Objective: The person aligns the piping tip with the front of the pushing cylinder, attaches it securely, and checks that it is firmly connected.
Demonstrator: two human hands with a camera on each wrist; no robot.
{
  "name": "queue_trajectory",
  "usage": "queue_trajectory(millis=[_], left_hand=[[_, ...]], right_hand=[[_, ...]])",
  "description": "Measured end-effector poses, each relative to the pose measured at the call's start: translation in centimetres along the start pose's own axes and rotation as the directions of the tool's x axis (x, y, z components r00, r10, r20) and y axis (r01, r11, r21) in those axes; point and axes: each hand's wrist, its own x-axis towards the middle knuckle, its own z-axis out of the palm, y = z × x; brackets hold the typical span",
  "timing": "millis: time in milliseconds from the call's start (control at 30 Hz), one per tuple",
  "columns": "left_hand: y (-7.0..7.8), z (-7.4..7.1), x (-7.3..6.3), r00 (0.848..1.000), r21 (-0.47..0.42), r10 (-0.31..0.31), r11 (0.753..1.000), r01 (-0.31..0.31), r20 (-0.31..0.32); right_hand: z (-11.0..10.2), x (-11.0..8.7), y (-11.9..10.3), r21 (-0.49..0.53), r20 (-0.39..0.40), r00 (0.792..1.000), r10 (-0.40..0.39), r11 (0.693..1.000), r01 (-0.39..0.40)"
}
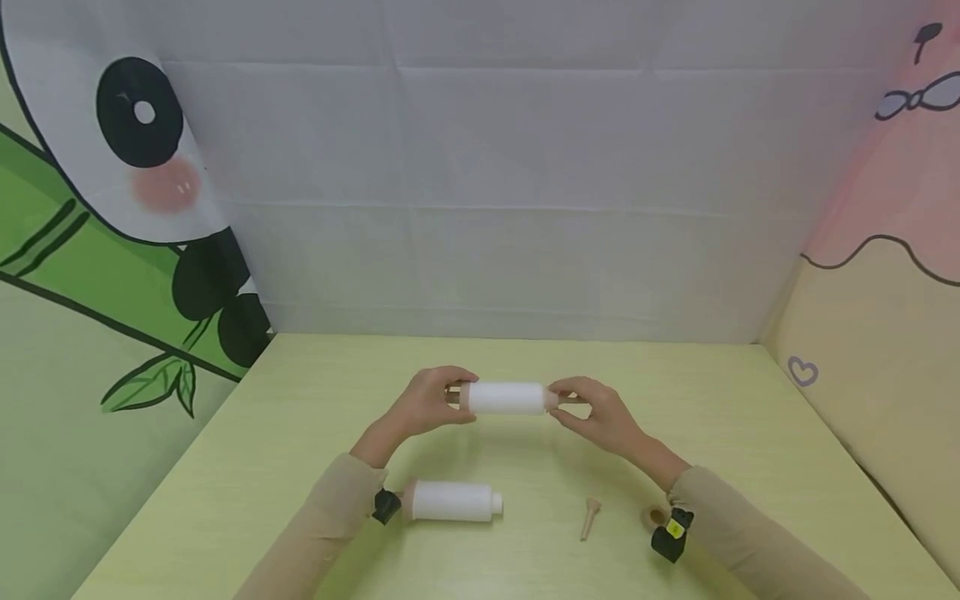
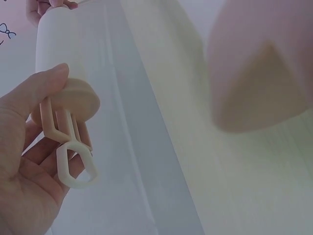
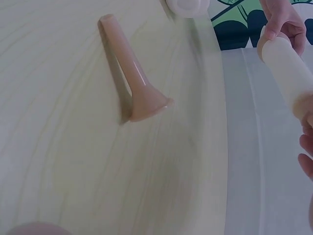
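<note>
A white plunger tube (image 1: 506, 398) is held level above the table by both hands. My left hand (image 1: 431, 402) grips its beige end cap (image 2: 80, 100), thumb on one side and fingers curled round the other. Out of that cap stand a beige plunger frame (image 2: 54, 122) and a pale angular ring (image 2: 76, 166). At the tube's other end my right hand (image 1: 600, 414) pinches the beige collar (image 1: 551, 400), from which a thin beige spout (image 1: 573, 400) projects. The right wrist view shows only part of the right fingers (image 3: 306, 147).
A second white plunger tube (image 1: 452, 501) lies on the table (image 1: 540, 567) by the left forearm. A beige funnel-shaped nozzle (image 3: 132, 68) lies to its right. Beside the right wrist is a beige ring (image 1: 655, 518). Printed cloth walls (image 1: 495, 167) enclose the table.
</note>
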Motion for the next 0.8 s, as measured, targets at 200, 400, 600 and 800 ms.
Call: queue_trajectory(millis=[200, 400, 600, 800], left_hand=[[0.13, 0.14, -0.04, 1.0, 0.002, -0.011, 1.0, 0.011, -0.003], [0.19, 0.09, 0.09, 1.0, 0.015, -0.001, 1.0, 0.002, -0.008], [-0.15, 0.37, -0.32, 0.999, -0.027, -0.033, 0.999, 0.033, 0.008], [-0.21, 0.49, -0.23, 1.0, -0.018, 0.003, 1.0, -0.002, 0.007]], right_hand=[[-0.14, -0.09, 0.03, -0.049, 0.013, 1.0, 0.018, 0.999, -0.018], [-0.23, -0.01, 0.08, -0.062, 0.022, 0.998, 0.054, 0.997, -0.053], [0.07, -0.44, 0.0, -0.165, -0.014, 1.0, 0.014, 0.986, -0.016], [0.3, -0.65, 0.01, -0.195, -0.026, 1.0, -0.009, 0.981, 0.004]])
